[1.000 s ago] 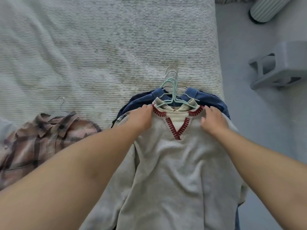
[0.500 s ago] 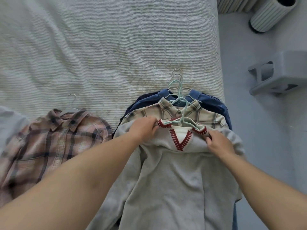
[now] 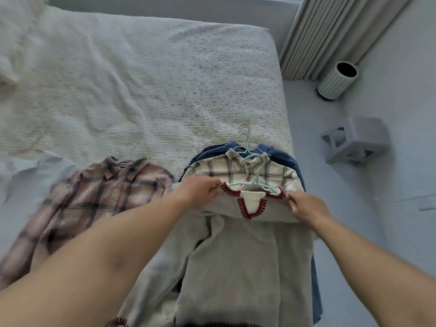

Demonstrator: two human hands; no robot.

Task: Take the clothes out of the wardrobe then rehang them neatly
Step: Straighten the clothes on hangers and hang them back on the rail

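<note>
The grey knitted sweater with red-stitched V-neck (image 3: 238, 251) has been drawn down the pile since a second ago, uncovering the cream plaid shirt (image 3: 238, 169).

Its shoulders are pinched by the left hand (image 3: 200, 192) at 9 o'clock of the collar and the right hand (image 3: 306, 207) at 3 o'clock, fingers curled into the knit. A pale green plastic hanger (image 3: 253, 185) sits in the neckline, the sweater topping the pile at the white textured bed's (image 3: 141, 90) 5 o'clock corner.
</note>
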